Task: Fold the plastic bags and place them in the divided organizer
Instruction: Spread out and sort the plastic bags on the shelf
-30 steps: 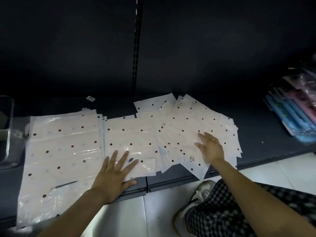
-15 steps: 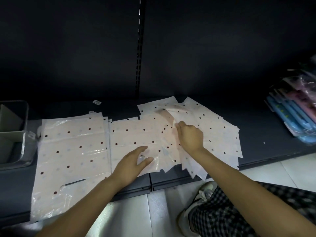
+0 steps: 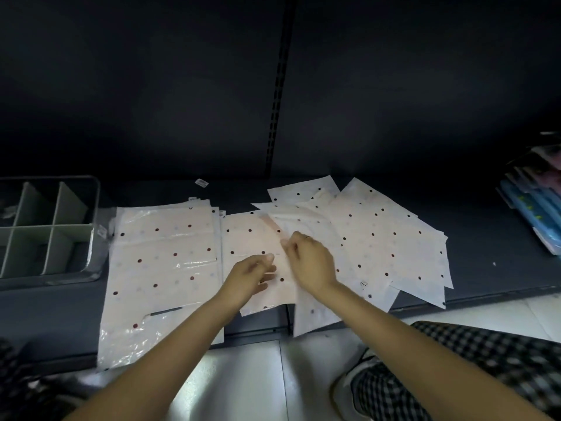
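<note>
Middle bag point(image 3: 252, 238) lengthwise toward shelf back, both hands' point(image 3: 252, 276) point(image 3: 309, 262) grip pinching it

dark shelf point(image 3: 485, 238) low down, with a dark back wall point(image 3: 136, 86) behind. blue and pink packs point(image 3: 534, 208) stacked at the far right. small white tag point(image 3: 201, 182) near the back. shiny white floor point(image 3: 258, 375) below. checked trousers point(image 3: 491, 360) and a shoe point(image 3: 349, 381) at bottom right.

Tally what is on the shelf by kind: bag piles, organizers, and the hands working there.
Dotted bag piles: 3, namely left pile, middle pile, right fan; single sheets cannot be counted
Divided organizer: 1
Hands: 2, namely left hand, right hand
Total: 6
</note>
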Motion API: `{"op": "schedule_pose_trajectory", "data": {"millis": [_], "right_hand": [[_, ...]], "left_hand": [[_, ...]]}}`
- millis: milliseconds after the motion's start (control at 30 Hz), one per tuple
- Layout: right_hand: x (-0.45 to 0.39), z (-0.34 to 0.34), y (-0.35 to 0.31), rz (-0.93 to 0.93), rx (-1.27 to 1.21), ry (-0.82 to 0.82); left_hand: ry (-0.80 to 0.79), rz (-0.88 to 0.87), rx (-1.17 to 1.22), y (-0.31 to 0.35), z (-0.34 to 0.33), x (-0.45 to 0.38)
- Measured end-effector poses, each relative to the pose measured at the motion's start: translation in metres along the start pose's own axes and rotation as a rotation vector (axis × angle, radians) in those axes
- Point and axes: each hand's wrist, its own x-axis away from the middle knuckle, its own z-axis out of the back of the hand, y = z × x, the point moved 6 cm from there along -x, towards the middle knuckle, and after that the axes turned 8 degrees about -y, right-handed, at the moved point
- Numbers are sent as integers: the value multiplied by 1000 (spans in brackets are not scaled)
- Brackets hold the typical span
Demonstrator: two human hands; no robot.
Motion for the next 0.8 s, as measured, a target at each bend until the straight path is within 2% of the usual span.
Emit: {"op": "schedule_pose_trajectory", "data": {"millis": [100,167,233,333,433,533,667,733,800], "right_hand": [[18,-27,-45,245,-74,-145],[28,-45,-59,374,-105,-235],[31,-47,-53,408,-150,-206],[20,-36,-2,212,-127,-81],[15,-31,77,-135,51,-146],[21,-20,138,-371,151,-126],[24,-2,182,-597,125,-75],[24,2,192,-646,145,-93],[22,6,198,-677,151,-99]], "left_hand": [[29,85,174,0,8,0],[185,72,77,0,32,-1],[382,19,-116,3,69,5],[560,0,-284,1,129,22],[652,49,-433,-3,179,38],[716,88,-537,-6,209,50],[789,54,-708,-7,212,64],[806,2,-951,-5,197,65],[740,-65,-1196,-8,177,60]]}}
